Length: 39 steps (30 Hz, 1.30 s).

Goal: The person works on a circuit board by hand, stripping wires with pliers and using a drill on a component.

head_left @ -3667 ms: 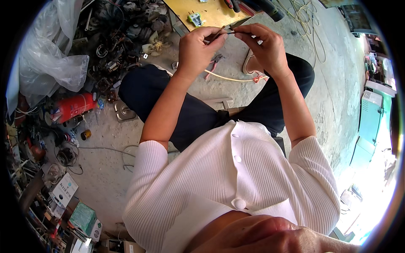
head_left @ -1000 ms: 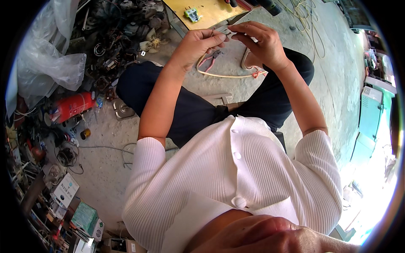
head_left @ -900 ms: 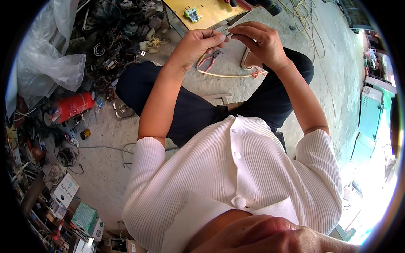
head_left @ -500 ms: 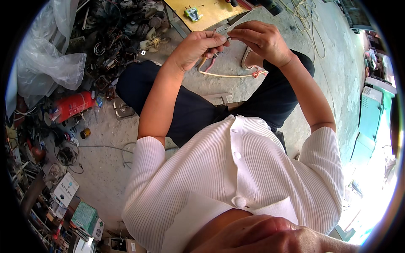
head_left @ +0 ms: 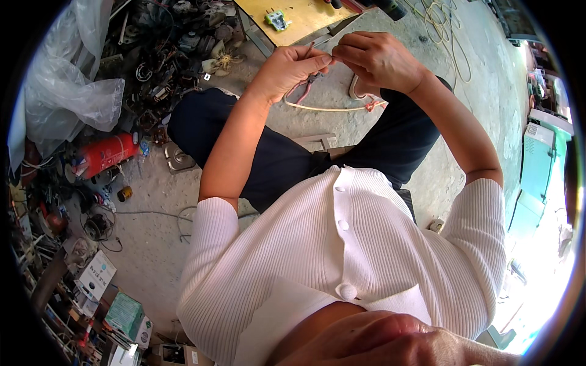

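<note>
In front of me, above my spread knees, my two hands meet fingertip to fingertip. My left hand (head_left: pixel 290 70) is closed on a wire of a thin electrical cable (head_left: pixel 342 110), thumb pressed against its fingers. The cable's pinkish wire (head_left: pixel 301 96) and a brownish one loop below this hand, and a short end sticks up above the fingers. My right hand (head_left: pixel 381 61) pinches at the left thumb tip; whatever lies between its fingertips is too small and hidden to name. A pinkish-red knot (head_left: pixel 371 106) sits on the cable near my right knee.
A yellow-topped table (head_left: pixel 305 24) stands ahead, with an opened green and white plug (head_left: pixel 277 20) on it. Dark metal parts (head_left: pixel 165 67) pile up at the left, beside a red fire extinguisher (head_left: pixel 107 154). Coiled pale cable (head_left: pixel 441 18) lies on the floor at the far right.
My right hand has turned, its elbow swinging outward to the right, and its fingers have curled in closer to the left thumb. The left hand has shifted only slightly.
</note>
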### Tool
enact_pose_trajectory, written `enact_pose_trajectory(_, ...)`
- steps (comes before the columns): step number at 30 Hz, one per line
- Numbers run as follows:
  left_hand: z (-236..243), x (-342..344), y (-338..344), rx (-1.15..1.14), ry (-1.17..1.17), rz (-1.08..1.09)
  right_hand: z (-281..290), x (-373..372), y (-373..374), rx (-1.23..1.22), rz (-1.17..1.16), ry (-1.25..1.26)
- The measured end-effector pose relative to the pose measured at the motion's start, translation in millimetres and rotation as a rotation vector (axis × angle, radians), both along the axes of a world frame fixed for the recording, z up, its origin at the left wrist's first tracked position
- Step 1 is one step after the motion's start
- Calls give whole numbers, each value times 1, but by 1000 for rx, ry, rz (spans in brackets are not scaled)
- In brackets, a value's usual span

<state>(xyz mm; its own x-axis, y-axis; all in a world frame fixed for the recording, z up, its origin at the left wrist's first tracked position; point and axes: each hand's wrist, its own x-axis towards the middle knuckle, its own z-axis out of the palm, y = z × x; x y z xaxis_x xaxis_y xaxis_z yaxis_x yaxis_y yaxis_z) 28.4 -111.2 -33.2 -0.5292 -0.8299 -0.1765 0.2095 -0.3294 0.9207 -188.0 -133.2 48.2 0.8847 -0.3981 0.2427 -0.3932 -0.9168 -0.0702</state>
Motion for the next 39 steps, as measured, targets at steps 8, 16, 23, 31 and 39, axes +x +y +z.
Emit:
enact_pose_trajectory(8,23,-11,16,-454,-414,287,-7,1,13,262,-301,-235)
enact_pose_trajectory(16,14,-18,13,-768,-530,441,-7,4,11,101,-234,-123)
enact_pose_trajectory(23,-3,-10,5,-336,-321,227,-23,-3,0,293,-305,-190)
enact_pose_trajectory(31,10,-2,3,-133,-97,65,-17,0,4,442,-407,-281)
enact_pose_trajectory(39,6,-2,2,-199,-172,71,-11,2,6,406,-362,-241)
